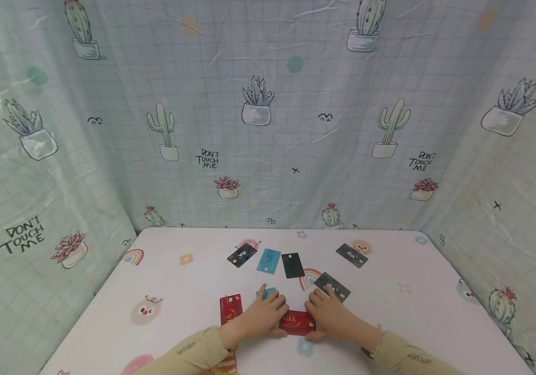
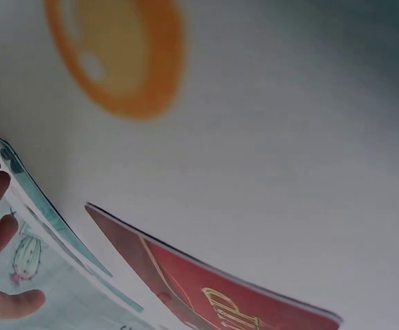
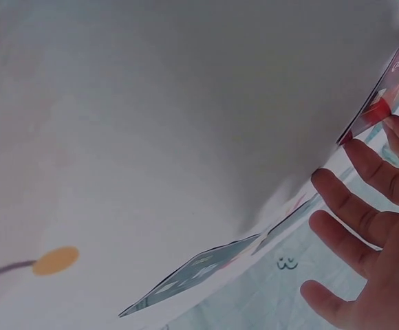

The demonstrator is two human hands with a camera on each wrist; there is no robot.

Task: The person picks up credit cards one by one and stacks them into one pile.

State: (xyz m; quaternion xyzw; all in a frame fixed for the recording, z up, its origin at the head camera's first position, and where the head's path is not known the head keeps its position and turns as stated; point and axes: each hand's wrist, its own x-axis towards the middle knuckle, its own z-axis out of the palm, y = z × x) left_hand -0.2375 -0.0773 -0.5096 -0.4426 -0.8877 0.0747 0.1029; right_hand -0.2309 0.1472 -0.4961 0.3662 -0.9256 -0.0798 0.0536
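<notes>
A red VIP card (image 1: 297,323) lies crosswise on the table between both hands. At its left end my left hand (image 1: 262,314) holds it, index finger by the far edge and thumb by the near corner. My right hand (image 1: 332,315) holds the right end the same way; in the right wrist view its fingertips meet the edge of the red card (image 3: 385,96), other fingers spread. A blue card (image 1: 268,291) is partly hidden behind the left fingers. Beyond the right fingers lies a dark VIP card (image 1: 335,287). Another red card (image 1: 230,307) stands lengthwise left of my left hand.
Farther back lie a black Vip card (image 1: 242,255), a blue card (image 1: 269,261), a plain black card (image 1: 293,265) and a grey Vip card (image 1: 352,255). An orange-red card (image 1: 228,363) shows under the left sleeve. A cactus-print curtain (image 1: 296,198) encloses the white table (image 1: 418,323).
</notes>
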